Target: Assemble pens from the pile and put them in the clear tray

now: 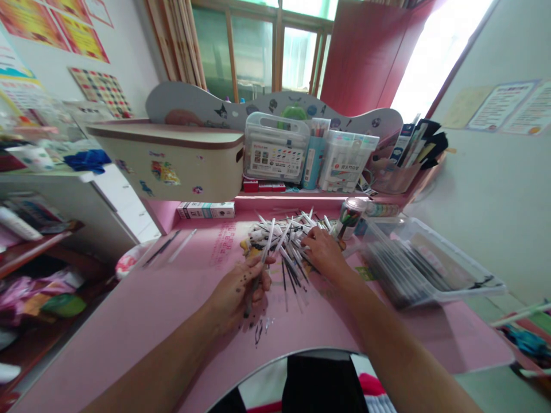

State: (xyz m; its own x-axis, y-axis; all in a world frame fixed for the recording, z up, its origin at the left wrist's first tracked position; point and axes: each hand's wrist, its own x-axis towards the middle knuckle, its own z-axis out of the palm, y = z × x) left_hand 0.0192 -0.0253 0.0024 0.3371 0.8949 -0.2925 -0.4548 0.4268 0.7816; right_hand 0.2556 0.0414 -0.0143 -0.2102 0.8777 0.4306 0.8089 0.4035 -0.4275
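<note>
My left hand [243, 289] is closed around a pen [267, 248] with a pale upper part and a dark lower end. Dark spots mark the back of this hand. My right hand [325, 252] reaches into a heap of white pen parts [286, 235], fingers bent at its right side; what they grip, if anything, is hidden. Thin black sticks like refills [290, 275] poke out of the heap towards me. Dark ink-like marks [259, 332] are on the pink desk [181, 321] just in front of my left hand.
A clear plastic box [465, 264] with long thin items stands at the right. Behind my right hand is a clear jar [350, 215] of pens. Two pens [183, 245] lie at the left. A shelf at the back carries a cream bin [193, 172] and marker cases [275, 155].
</note>
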